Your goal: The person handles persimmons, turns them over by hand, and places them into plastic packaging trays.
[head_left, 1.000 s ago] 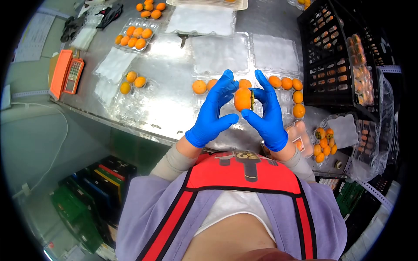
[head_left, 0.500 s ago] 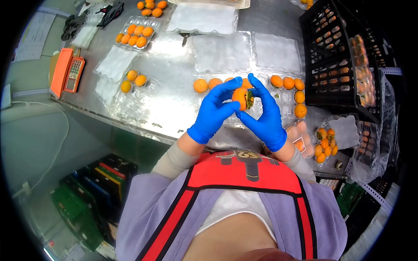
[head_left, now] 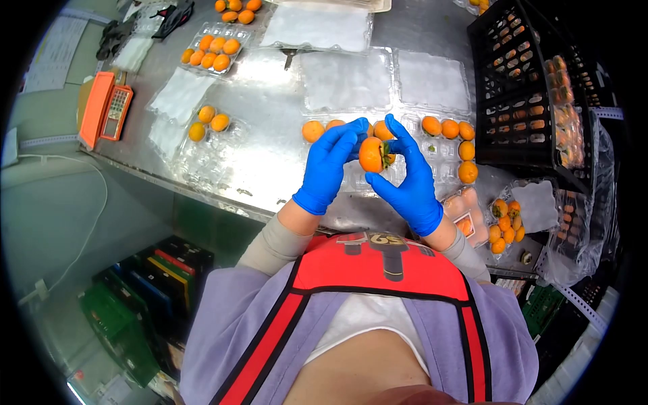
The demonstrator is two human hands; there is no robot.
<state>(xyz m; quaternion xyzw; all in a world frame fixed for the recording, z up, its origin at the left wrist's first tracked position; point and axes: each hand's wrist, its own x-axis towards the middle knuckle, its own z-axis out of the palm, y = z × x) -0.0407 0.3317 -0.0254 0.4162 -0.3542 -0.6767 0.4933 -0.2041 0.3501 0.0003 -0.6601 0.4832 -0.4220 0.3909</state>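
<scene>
Between my hands an orange persimmon [head_left: 372, 155] with a green calyx is held above the metal table. My right hand [head_left: 409, 181], in a blue glove, has it between thumb and fingers. My left hand [head_left: 328, 165], gloved too, is beside the fruit's left side; its fingers are bent near the top, and whether they press on the fruit is hard to tell. Behind the hands, a clear tray [head_left: 442, 154] holds persimmons along its top and right side. Another row of persimmons [head_left: 312, 131] is partly hidden by my left hand.
A black crate [head_left: 511, 81] with packed fruit stands at the right. An orange scale [head_left: 98, 108] lies at the left. Trays with persimmons [head_left: 217, 44] are at the upper left, and a pack of persimmons [head_left: 505, 226] is at the lower right.
The persimmon has been turned, so its calyx shows more on the right. My left hand came close to it and its thumb has since drawn back from the fruit's front.
</scene>
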